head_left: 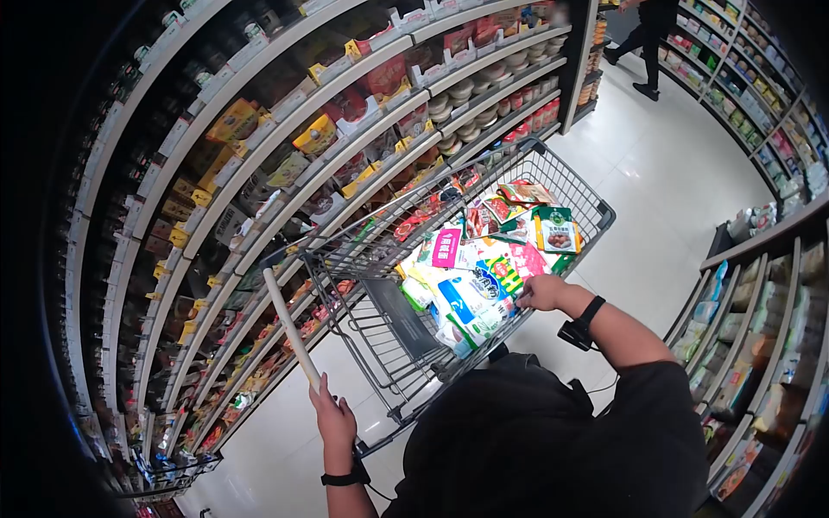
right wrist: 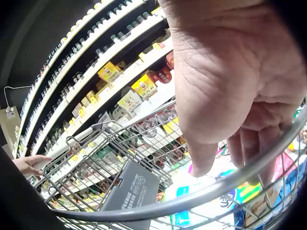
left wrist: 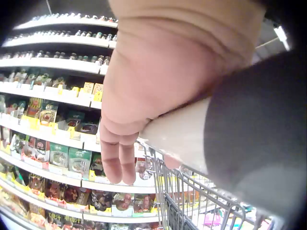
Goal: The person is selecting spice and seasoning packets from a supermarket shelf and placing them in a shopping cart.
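Observation:
My left hand [head_left: 335,419] rests with its palm on the pale handle [head_left: 292,332] of a shopping cart. Two of its fingers [left wrist: 111,165] hang straight down past the bar in the left wrist view. Across the cart's side rim [right wrist: 192,199], my right hand [head_left: 544,293] reaches down over the packages, thumb [right wrist: 204,160] apart from the fingers and nothing visible between them. Below it lies a white and blue bag [head_left: 471,298], beside a pink packet [head_left: 528,259]. A green packet with a round food picture [head_left: 557,230] lies at the cart's far end.
Tall shelves [head_left: 285,112] of packets and jars run close along the cart's left side. More shelving [head_left: 751,363] stands at the right. Ahead, a person in dark trousers [head_left: 643,43] is on the pale tiled floor [head_left: 643,155]. A grey panel [head_left: 399,319] sits inside the cart.

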Motion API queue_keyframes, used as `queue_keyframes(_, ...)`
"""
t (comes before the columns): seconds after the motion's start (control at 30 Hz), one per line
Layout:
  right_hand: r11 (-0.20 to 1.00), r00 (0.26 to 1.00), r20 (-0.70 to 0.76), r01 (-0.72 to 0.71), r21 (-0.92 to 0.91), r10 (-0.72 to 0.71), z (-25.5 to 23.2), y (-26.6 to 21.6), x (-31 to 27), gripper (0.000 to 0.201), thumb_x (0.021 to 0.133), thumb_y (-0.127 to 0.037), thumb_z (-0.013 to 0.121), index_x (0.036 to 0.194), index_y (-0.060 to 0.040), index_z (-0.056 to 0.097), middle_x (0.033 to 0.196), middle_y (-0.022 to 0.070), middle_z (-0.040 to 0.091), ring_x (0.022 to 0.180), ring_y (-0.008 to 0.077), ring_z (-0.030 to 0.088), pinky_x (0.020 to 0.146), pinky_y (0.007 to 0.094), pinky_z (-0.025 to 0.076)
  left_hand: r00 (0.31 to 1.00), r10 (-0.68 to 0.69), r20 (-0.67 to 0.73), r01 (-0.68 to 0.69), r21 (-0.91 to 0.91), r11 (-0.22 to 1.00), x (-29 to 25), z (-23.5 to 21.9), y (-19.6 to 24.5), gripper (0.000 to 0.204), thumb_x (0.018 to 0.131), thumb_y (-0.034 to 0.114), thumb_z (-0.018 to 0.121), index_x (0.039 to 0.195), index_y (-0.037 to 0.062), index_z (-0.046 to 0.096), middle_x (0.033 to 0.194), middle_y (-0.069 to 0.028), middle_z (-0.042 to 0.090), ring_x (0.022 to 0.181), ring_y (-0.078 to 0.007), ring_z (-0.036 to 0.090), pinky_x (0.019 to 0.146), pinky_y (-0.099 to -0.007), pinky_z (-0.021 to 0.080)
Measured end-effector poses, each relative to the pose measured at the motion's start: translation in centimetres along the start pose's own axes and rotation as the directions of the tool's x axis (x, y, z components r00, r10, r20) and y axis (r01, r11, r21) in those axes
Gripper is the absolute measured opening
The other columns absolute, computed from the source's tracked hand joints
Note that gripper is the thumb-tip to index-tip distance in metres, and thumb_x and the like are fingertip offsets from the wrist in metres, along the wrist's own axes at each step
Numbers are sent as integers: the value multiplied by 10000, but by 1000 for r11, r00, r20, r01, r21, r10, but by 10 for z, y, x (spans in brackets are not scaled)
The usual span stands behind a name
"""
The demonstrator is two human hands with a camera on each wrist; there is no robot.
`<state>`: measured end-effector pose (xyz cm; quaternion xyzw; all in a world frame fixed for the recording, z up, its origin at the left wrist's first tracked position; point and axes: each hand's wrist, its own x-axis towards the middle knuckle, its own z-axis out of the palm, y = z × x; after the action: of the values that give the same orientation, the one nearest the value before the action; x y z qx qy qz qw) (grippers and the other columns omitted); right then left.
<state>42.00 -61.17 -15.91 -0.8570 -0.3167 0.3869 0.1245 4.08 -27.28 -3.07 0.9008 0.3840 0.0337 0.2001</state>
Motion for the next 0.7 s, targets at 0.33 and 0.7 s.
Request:
queue_keyframes(0.33,678,879,121,-436,591,460,-73,144,186,546,861,-486,613,1031,33,613,808,121,638,558,205,601,487,381,496,950,-76,302,32,150,988,-23,-25,5,652,803,75,665,1370,59,343,1463,-341,49,922,-394,639,745,-418,546)
queue_keyframes(0.7,-234,691,29,204,951,722,-29,139,268,313,869,-367,663,747,-90,584,574,5,477,430,143,405,364,289,314,919,-226,322,168,197,966,-13,-21,16,671,779,-5,662,1358,50,329,1445,-300,105,928,-322,621,781,-384,532)
